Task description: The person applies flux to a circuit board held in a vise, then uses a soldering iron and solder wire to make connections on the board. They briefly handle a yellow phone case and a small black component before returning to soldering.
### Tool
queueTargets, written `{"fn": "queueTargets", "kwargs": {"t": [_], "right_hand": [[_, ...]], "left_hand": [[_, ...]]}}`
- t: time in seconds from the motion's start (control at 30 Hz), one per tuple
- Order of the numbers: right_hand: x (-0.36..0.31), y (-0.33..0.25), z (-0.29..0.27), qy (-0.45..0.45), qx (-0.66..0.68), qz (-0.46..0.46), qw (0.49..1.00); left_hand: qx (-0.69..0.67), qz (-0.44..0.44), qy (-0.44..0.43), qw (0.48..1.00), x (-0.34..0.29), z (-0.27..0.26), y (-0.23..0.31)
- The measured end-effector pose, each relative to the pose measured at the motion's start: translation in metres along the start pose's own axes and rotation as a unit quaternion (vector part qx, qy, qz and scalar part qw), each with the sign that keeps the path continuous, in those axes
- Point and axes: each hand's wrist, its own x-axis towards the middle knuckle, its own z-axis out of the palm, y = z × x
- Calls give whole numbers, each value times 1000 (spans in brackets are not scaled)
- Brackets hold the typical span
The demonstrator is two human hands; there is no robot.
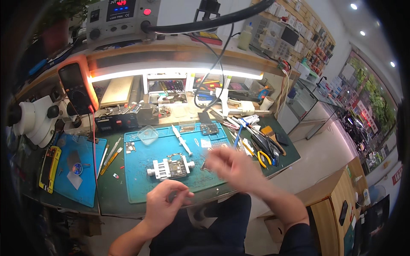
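Observation:
My left hand (165, 202) hovers at the front edge of the teal work mat (136, 187), its thumb and fingers curled into a pinch; whatever lies between them, if anything, I cannot make out. Just beyond it, a small circuit board (178, 167) is held in a silver clamp fixture (162, 169). My right hand (235, 168) hangs over the mat's right side, smeared by motion, so its fingers cannot be read. Behind the board lies a white syringe (182, 140). A clear plastic dish (147, 135) and another dark board (208, 129) sit farther back on the mat.
Pliers with yellow handles (264, 159) and several tools crowd the right. An orange multimeter (78, 87) leans at left beside a white microscope (36, 121). A red lead (94, 158) crosses the bench. A black cable (209, 21) arches from the soldering station (121, 19).

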Motion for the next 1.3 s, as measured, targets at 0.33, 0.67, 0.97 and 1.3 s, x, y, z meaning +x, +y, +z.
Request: {"fn": "queueTargets", "kwargs": {"t": [0.33, 0.67, 0.97, 1.3], "right_hand": [[278, -118, -88, 281, 401, 9, 872], [261, -94, -136, 329, 117, -102, 931], [71, 36, -89, 276, 129, -270, 914], [-32, 89, 44, 137, 78, -229, 961]], "left_hand": [[188, 17, 63, 980, 20, -84, -4], [277, -1, -55, 959, 40, -89, -1], [314, -18, -110, 943, 52, -84, -10], [253, 26, -102, 962, 34, -72, 12]]}}
